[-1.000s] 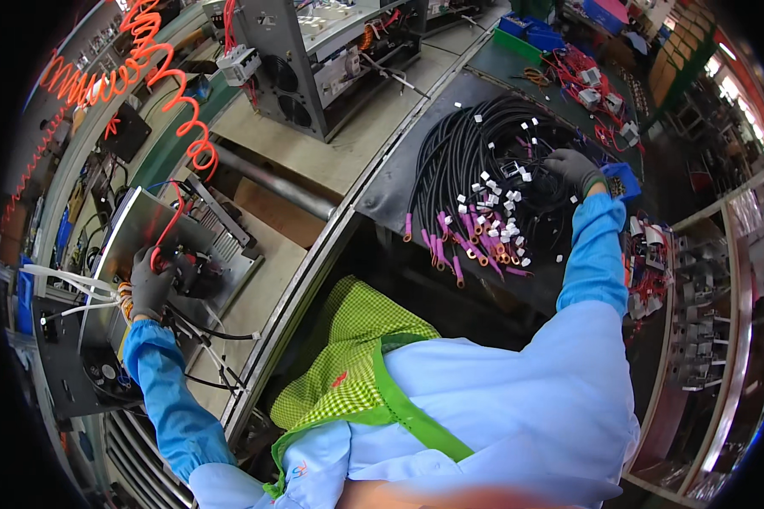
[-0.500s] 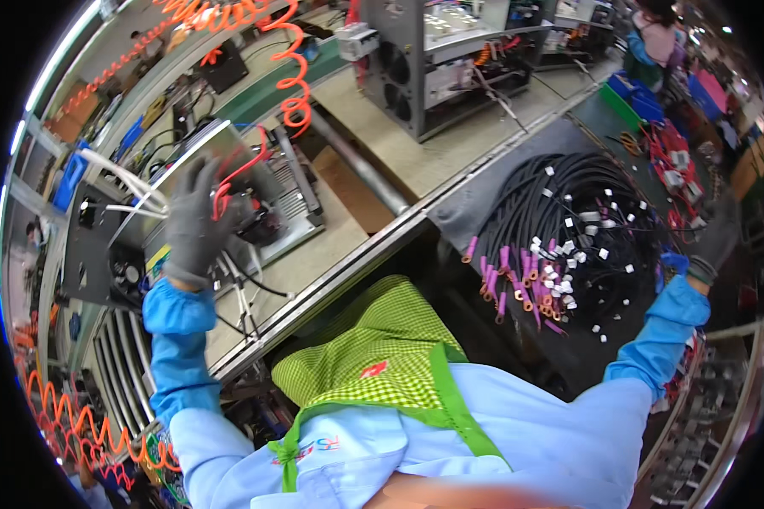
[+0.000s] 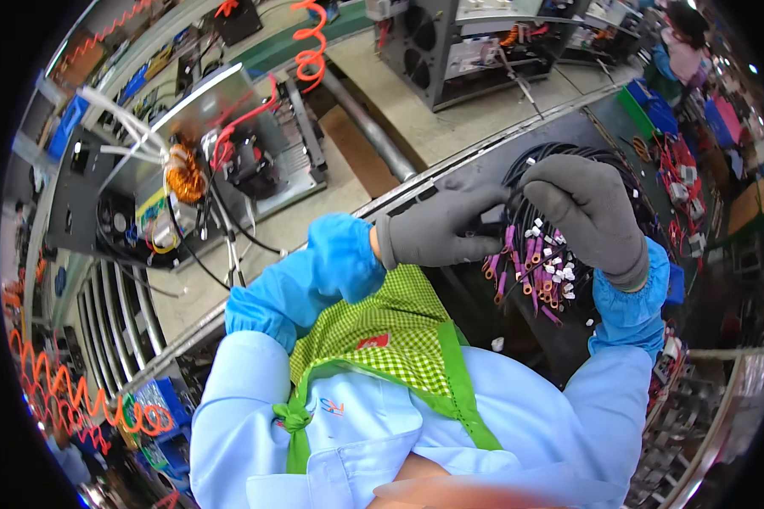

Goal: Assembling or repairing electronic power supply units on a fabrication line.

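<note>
A large bundle of black cables point(image 3: 607, 155) lies in front of me to the right, with purple sleeves, copper ring ends and small white tags. My left hand point(image 3: 446, 225), in a grey glove, reaches to the bundle's left edge. Its thumb and fingers are apart, and I see nothing held between them. Over the middle of the bundle is my right hand point(image 3: 587, 212), also gloved, with its fingers curled inward. Whatever those fingers hold, if anything, is hidden. Both hands cover part of the cables.
On the bench at left stands an open metal chassis point(image 3: 221, 93) with a copper-wound coil point(image 3: 185, 174) and loose wires. Taller metal cabinets point(image 3: 437, 59) with fans stand behind. An orange coiled hose point(image 3: 310, 55) hangs above. Blue bins point(image 3: 649, 106) and a person point(image 3: 683, 51) are at far right.
My left hand has come away from the chassis, moving right to the cable bundle. My right hand has moved left from beyond the bundle to above it. The view has shifted slightly.
</note>
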Action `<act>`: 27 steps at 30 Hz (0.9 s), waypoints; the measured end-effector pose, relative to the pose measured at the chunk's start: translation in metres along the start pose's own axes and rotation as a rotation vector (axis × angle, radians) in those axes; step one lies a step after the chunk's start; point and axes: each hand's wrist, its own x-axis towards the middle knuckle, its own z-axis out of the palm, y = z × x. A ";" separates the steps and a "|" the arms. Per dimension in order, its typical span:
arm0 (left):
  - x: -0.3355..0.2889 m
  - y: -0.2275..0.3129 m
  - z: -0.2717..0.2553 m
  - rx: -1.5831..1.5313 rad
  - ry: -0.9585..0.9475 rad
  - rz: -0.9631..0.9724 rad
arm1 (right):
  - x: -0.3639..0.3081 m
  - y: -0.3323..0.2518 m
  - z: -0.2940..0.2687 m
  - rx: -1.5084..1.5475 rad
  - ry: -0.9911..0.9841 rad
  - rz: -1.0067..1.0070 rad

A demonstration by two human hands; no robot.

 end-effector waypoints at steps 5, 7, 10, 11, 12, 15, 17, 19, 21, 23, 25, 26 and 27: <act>-0.079 -0.006 -0.044 -0.355 -0.135 -0.409 | 0.009 0.045 -0.009 0.403 -0.052 0.462; -0.110 0.015 -0.087 -0.513 -0.055 -0.573 | 0.013 0.103 -0.033 0.036 0.144 0.390; -0.147 0.047 -0.134 -0.791 0.211 -0.671 | -0.062 0.274 -0.074 -1.103 -0.168 -0.005; -0.156 0.057 -0.145 -0.788 0.300 -0.660 | -0.088 0.301 -0.069 -1.152 -0.535 0.298; -0.165 0.064 -0.157 -0.733 0.278 -0.703 | -0.127 0.348 -0.059 -0.877 -0.524 0.584; -0.204 0.062 -0.156 -0.575 0.261 -0.830 | -0.131 0.332 -0.021 -0.541 -0.304 0.483; -0.223 0.046 -0.139 -0.497 0.248 -0.935 | -0.114 0.293 -0.012 -0.618 -0.253 0.039; -0.219 0.038 -0.129 -0.521 0.248 -1.017 | -0.125 0.311 -0.012 -0.726 -0.265 0.100; -0.223 0.019 -0.118 -0.600 0.357 -0.928 | -0.140 0.352 -0.027 -0.946 -0.213 0.205; -0.224 0.027 -0.117 -0.558 0.397 -0.894 | -0.130 0.341 -0.048 -1.004 -0.200 0.317; -0.231 0.046 -0.122 -0.633 0.327 -0.810 | -0.135 0.335 -0.074 -0.270 0.254 0.543; -0.238 0.055 -0.121 -0.595 0.301 -0.713 | -0.124 0.308 -0.073 0.097 0.442 0.683; -0.243 0.053 -0.123 -0.572 0.264 -0.616 | -0.123 0.307 -0.085 -0.128 0.472 0.682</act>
